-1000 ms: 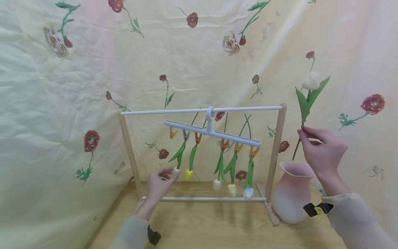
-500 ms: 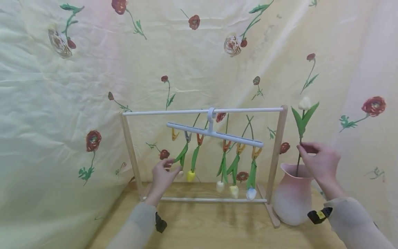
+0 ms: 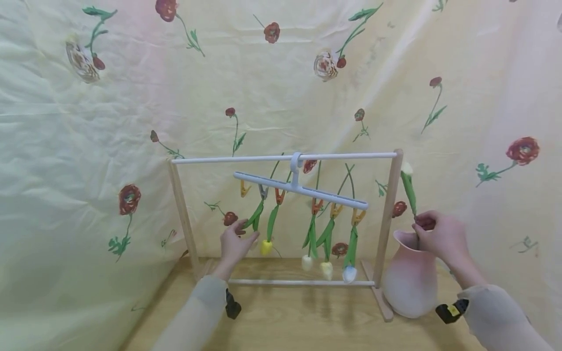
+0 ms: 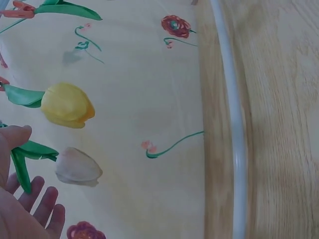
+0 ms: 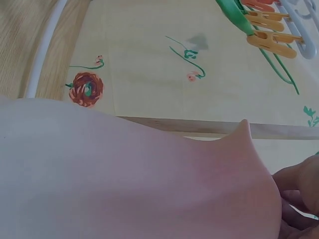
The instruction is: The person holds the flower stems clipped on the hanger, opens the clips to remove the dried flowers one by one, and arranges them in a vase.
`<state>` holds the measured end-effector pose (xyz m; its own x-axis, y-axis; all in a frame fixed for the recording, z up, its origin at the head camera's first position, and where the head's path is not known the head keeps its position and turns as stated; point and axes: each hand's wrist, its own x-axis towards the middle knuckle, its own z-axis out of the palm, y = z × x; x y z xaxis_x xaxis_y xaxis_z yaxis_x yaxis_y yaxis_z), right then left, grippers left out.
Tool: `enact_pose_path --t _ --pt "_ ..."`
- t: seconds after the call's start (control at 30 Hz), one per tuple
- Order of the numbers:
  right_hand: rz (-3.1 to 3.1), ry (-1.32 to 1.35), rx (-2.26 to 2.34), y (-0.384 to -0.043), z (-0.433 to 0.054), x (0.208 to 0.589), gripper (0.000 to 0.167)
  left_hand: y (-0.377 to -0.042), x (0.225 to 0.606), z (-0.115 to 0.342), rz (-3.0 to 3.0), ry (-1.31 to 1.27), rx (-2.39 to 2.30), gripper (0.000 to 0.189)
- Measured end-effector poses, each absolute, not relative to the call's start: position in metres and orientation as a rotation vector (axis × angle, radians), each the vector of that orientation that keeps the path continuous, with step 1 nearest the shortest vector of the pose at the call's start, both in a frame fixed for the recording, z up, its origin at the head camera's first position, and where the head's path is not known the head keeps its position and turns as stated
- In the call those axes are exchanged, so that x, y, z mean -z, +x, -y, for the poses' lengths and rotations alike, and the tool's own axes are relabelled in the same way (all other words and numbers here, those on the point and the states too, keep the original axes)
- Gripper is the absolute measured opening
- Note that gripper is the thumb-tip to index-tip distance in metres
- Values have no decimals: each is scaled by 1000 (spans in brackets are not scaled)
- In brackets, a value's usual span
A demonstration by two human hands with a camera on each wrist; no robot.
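Head view: the right hand (image 3: 439, 236) is at about 4 o'clock in the frame, pinching the stem of a white tulip (image 3: 408, 187) right over the mouth of the pink vase (image 3: 410, 282). The stem's lower end goes down into the vase opening, and the bloom sticks up beside the right wooden post of the little drying rack (image 3: 392, 214). The vase stands on the wooden table (image 3: 298, 317), just beside the rack's right foot.

The left hand (image 3: 234, 243) is over at roughly 7 o'clock, up by the leftmost hanging tulip (image 3: 254, 219). Its thumb and fingers are on either side of the green leaf, fingers only loosely curled, so it looks like a light pinch; the left wrist view shows the thumb pressed on the leaf with the pale bloom (image 4: 77, 168) just past it and the fingers fairly straight.

The white clip hanger (image 3: 300, 190) hangs tilted from the rack's top bar, lower at its right end. Four more tulips dangle head-down from the orange clips, the yellow one (image 3: 265, 246) right next to the left hand.

Right wrist view is mostly vase wall (image 5: 124, 179), with the fingers at 4 o'clock.
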<state>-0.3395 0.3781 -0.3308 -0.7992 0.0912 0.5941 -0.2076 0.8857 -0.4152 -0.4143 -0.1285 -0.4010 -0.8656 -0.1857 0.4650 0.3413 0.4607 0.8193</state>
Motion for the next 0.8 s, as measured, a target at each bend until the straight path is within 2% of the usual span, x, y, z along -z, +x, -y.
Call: enact_pose_path --t 0.23,0.5,0.67,0.8 --pt "2604 127 -666 -337 -374 331 26 -420 399 126 2204 -91 1451 48" --pt "2636 140 -654 -338 -373 332 37 -422 401 126 2224 -98 1487 29" --pt "2642 129 -659 -336 -373 331 43 -425 401 123 2218 -110 1549 29" --pt "2663 137 -661 -334 -373 329 39 -426 402 121 2209 -120 1590 30"
